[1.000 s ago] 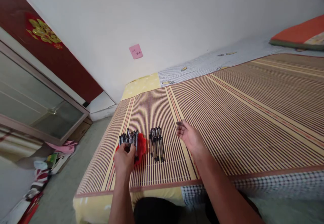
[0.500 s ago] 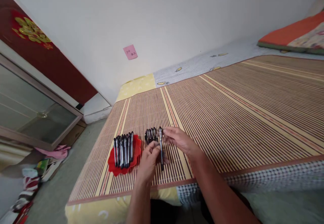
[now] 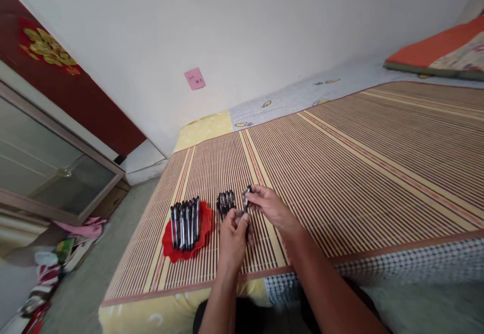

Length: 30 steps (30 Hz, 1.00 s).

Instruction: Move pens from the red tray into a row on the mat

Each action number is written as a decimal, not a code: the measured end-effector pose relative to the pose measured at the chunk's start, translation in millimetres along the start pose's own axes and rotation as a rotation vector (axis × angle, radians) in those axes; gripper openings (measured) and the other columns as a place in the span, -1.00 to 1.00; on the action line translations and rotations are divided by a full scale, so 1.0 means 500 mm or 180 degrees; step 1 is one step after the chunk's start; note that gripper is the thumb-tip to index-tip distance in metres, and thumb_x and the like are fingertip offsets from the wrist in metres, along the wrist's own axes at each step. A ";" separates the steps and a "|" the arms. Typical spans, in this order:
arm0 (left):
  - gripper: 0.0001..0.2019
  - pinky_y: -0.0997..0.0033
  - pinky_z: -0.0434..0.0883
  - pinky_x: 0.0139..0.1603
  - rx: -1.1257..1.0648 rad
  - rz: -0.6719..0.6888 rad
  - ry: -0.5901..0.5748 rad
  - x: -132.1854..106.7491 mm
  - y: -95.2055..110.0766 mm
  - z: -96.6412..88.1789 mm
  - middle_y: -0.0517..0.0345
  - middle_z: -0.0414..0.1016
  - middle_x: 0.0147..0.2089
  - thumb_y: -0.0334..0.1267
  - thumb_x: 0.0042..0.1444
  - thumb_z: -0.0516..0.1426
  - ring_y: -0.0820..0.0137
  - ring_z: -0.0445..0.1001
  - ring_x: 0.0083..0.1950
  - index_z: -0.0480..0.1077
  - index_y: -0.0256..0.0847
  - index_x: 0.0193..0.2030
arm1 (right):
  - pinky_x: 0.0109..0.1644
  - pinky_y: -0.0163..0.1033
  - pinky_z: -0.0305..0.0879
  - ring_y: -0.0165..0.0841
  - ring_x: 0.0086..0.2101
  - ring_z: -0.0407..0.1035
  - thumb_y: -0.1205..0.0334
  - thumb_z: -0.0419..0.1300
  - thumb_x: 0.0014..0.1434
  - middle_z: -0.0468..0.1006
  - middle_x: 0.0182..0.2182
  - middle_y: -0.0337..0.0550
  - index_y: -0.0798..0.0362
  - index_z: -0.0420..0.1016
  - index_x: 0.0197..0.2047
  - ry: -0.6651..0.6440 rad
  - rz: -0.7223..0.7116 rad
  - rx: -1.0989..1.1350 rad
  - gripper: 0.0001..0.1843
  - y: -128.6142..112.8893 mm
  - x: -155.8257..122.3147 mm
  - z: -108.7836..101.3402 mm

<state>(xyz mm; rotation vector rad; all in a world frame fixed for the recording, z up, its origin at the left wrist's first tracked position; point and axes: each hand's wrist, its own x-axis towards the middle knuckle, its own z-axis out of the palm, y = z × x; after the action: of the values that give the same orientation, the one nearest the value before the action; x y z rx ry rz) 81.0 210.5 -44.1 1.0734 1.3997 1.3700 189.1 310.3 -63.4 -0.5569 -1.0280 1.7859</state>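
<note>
Pen (image 3: 247,202) is pinched by your right hand (image 3: 269,205) above and your left hand (image 3: 233,229) below, beside a row of pens (image 3: 226,198) on the mat (image 3: 321,183). Work appears partway: that row is laid out, while a bunch (image 3: 184,225) on the red dish (image 3: 206,221) is left.

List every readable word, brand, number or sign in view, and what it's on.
None legible for certain:
Pink note on the wall: dark handwriting, too small and blurred.
Gold emblem on the red-brown panel: ornate, unclear whether it's writing.
Held pen, pens in the red tray, pens on the mat: no readable markings.
</note>
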 end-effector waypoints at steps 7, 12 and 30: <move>-0.63 0.61 0.18 -0.66 -0.0157 -0.0207 0.0052 -0.013 -0.025 0.003 0.41 0.26 -0.58 0.04 0.04 0.29 0.57 0.20 -0.65 0.27 -0.17 -0.34 | -0.38 -0.30 0.31 -0.39 -0.41 0.40 0.24 0.41 -0.11 0.53 -0.46 -0.23 0.04 0.50 -0.44 0.1279 -0.0290 0.1226 -0.82 -0.030 0.010 -0.068; -0.69 0.59 0.20 -0.58 0.0023 0.0069 0.0404 -0.006 -0.026 0.002 0.40 0.25 -0.55 -0.02 0.09 0.27 0.57 0.23 -0.60 0.29 -0.18 -0.32 | -0.59 -0.41 0.04 -0.53 -0.58 0.24 0.12 0.40 -0.02 0.49 -0.48 -0.26 0.07 0.53 -0.41 0.0564 -0.0012 0.0497 -0.78 -0.034 -0.003 -0.051; -0.83 0.41 0.36 -0.28 0.1232 0.0737 0.1061 -0.007 -0.032 -0.006 0.19 0.46 -0.35 -0.13 0.18 0.18 0.35 0.44 -0.32 0.37 -0.17 -0.22 | -0.53 -0.33 -0.02 -0.52 -0.59 0.11 -0.06 0.38 0.00 0.26 -0.61 -0.40 0.04 0.47 -0.41 -0.0386 0.0128 -0.0895 -0.66 -0.023 -0.013 0.016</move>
<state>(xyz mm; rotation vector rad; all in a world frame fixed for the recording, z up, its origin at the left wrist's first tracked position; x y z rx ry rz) 79.0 206.2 -60.1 1.3327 1.8879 1.5323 191.9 303.5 -49.9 -0.6501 -1.3732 1.7379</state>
